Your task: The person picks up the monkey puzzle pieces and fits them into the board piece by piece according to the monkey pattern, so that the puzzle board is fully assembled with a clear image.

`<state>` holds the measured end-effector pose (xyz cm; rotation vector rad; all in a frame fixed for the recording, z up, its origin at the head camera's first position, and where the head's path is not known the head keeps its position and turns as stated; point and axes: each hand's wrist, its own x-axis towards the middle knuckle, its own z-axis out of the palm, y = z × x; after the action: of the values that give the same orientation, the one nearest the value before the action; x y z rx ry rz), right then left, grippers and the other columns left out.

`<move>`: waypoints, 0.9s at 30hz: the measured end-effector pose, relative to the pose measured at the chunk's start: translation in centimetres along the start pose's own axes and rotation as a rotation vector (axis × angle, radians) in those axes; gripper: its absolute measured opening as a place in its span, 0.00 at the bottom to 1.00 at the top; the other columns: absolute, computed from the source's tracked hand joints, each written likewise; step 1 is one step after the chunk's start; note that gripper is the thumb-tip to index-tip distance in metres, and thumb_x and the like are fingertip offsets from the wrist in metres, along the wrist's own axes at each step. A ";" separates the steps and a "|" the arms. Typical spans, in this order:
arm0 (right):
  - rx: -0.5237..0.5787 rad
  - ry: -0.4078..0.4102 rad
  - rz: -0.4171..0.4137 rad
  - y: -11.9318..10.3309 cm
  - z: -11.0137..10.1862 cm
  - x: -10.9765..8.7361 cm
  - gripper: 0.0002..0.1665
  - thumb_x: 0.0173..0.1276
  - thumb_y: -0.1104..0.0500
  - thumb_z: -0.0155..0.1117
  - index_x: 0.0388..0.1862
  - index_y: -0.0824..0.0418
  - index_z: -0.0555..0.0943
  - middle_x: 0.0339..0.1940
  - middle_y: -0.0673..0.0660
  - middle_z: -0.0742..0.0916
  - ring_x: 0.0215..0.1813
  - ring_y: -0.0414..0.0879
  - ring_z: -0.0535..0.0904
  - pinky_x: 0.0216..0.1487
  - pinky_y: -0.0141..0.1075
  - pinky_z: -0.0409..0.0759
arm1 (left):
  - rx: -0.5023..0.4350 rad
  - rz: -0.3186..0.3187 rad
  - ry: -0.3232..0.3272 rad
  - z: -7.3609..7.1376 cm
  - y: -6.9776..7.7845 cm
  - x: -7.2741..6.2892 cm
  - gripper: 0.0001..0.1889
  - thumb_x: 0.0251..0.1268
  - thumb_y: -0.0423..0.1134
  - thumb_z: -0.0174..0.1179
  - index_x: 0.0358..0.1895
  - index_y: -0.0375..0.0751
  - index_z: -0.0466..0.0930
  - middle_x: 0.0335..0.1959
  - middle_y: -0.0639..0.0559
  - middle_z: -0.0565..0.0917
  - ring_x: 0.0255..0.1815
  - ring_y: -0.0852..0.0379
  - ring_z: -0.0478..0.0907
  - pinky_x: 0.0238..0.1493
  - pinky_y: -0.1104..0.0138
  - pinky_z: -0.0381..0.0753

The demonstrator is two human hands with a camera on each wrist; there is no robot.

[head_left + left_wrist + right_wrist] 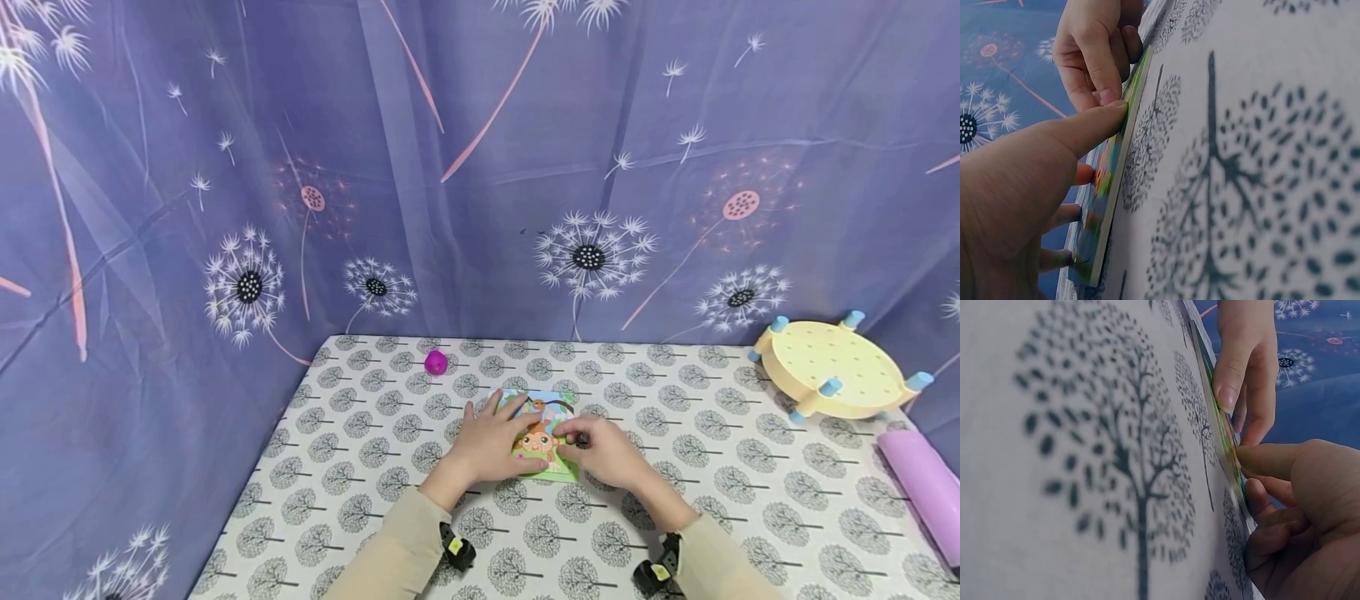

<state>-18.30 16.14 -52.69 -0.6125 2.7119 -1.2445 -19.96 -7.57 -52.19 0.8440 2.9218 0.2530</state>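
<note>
A thin picture board (558, 477) with a cartoon monkey on it, which looks like a jigsaw puzzle, lies flat on the tree-print cloth. My left hand (487, 442) rests across its left side with the fingers spread and straight. In the left wrist view, the left thumb (1100, 122) lies along the board's near edge. At the right side, my right hand (603, 450) touches the board with thumb and index fingertip, its other fingers curled. Whether a loose piece sits between those fingertips is hidden. The right wrist view shows the right thumb (1269, 459) against the board's face.
A small purple toy (436, 362) lies beyond the board to the left. At the far right stands a pale yellow, perforated oval stand (832, 367) with blue-tipped legs. A lilac cylinder (922, 492) lies by the right edge. A blue dandelion curtain (480, 225) hangs behind the table.
</note>
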 end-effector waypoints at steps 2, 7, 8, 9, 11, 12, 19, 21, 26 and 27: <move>0.031 0.000 0.006 0.1 0.0 -0.1 0.14 0.68 0.62 0.73 0.52 0.62 0.87 0.35 0.47 0.83 0.35 0.41 0.78 0.37 0.32 0.81 | -0.001 -0.004 -0.003 0.0 0.1 0.1 0.45 0.63 0.80 0.52 0.80 0.65 0.64 0.85 0.55 0.54 0.83 0.34 0.49 0.70 0.24 0.52; 0.157 0.021 0.042 0.5 -0.3 -0.5 0.15 0.69 0.64 0.71 0.54 0.63 0.86 0.35 0.50 0.84 0.35 0.42 0.80 0.35 0.31 0.82 | 0.015 -0.033 0.026 0.7 0.8 0.6 0.46 0.60 0.82 0.52 0.79 0.65 0.66 0.83 0.54 0.58 0.82 0.33 0.51 0.69 0.23 0.54; 0.176 0.028 0.050 0.6 -0.3 -0.7 0.15 0.69 0.63 0.71 0.54 0.63 0.86 0.35 0.51 0.84 0.35 0.42 0.80 0.35 0.31 0.82 | 0.020 -0.042 0.034 0.8 1.0 0.7 0.47 0.59 0.82 0.52 0.79 0.65 0.66 0.83 0.53 0.59 0.82 0.33 0.52 0.68 0.23 0.54; 0.193 0.035 0.054 0.7 -0.4 -0.8 0.15 0.70 0.63 0.71 0.54 0.63 0.86 0.36 0.52 0.85 0.35 0.43 0.81 0.35 0.31 0.82 | 0.019 -0.051 0.045 0.9 1.2 0.9 0.47 0.59 0.82 0.53 0.79 0.64 0.67 0.82 0.52 0.60 0.81 0.32 0.52 0.68 0.22 0.55; 0.233 0.036 0.059 0.8 -0.6 -1.0 0.16 0.71 0.62 0.71 0.56 0.63 0.86 0.37 0.53 0.85 0.35 0.43 0.81 0.33 0.31 0.83 | 0.014 -0.073 0.066 1.0 1.7 1.1 0.46 0.59 0.81 0.54 0.78 0.62 0.68 0.81 0.51 0.62 0.80 0.31 0.54 0.67 0.22 0.57; 0.238 0.031 0.052 0.8 -0.7 -1.2 0.16 0.71 0.62 0.71 0.56 0.64 0.85 0.38 0.54 0.85 0.35 0.43 0.82 0.34 0.31 0.83 | 0.011 -0.085 0.077 1.1 1.8 1.2 0.46 0.59 0.81 0.54 0.77 0.62 0.69 0.80 0.50 0.63 0.80 0.31 0.55 0.66 0.22 0.58; 0.262 0.009 -0.007 1.6 -1.7 -1.8 0.18 0.71 0.63 0.70 0.59 0.64 0.84 0.41 0.56 0.86 0.29 0.38 0.76 0.29 0.30 0.80 | 0.008 -0.169 0.159 0.8 1.9 2.1 0.31 0.69 0.71 0.57 0.67 0.59 0.77 0.72 0.49 0.73 0.74 0.36 0.66 0.64 0.33 0.72; 0.253 0.041 -0.017 1.8 -2.1 -1.9 0.18 0.71 0.64 0.70 0.58 0.64 0.84 0.41 0.56 0.86 0.25 0.36 0.72 0.25 0.28 0.77 | -0.005 -0.177 0.180 0.6 1.6 2.2 0.26 0.73 0.65 0.59 0.65 0.58 0.79 0.70 0.50 0.75 0.71 0.38 0.70 0.63 0.39 0.76; 0.182 0.188 -0.069 2.0 -3.9 -1.8 0.19 0.71 0.63 0.70 0.59 0.63 0.83 0.39 0.57 0.87 0.22 0.38 0.73 0.19 0.28 0.75 | -0.058 -0.141 0.241 -0.2 0.2 2.1 0.19 0.78 0.52 0.58 0.66 0.53 0.81 0.68 0.49 0.79 0.67 0.43 0.75 0.66 0.44 0.76; 0.153 0.216 -0.093 1.9 -4.4 -1.8 0.19 0.71 0.64 0.70 0.60 0.64 0.83 0.40 0.59 0.87 0.25 0.41 0.77 0.22 0.30 0.79 | -0.069 -0.125 0.253 -0.5 -0.2 2.0 0.20 0.78 0.51 0.58 0.66 0.51 0.80 0.68 0.48 0.79 0.68 0.43 0.74 0.69 0.44 0.74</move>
<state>-18.38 21.06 -51.35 -0.6250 2.7476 -1.6111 -21.82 -6.72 -51.80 0.6597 3.1613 0.4808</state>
